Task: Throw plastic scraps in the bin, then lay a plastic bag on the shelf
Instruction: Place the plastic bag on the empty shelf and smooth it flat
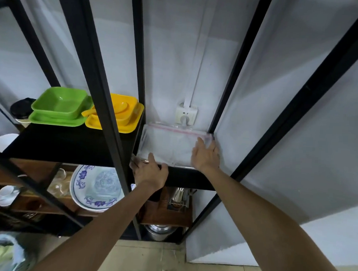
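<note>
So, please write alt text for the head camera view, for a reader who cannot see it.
Two bare hands flatten a clear plastic bag on a black shelf: left hand at its front corner, right hand palm-down on it. Green dishes and yellow dishes sit left.

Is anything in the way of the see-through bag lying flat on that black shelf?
Nothing visible is. The plastic bag already lies on the black shelf, with no dish or other object under or beside it there. The right hand rests flat on it, and the left hand holds its near corner at the shelf's front edge.
</note>
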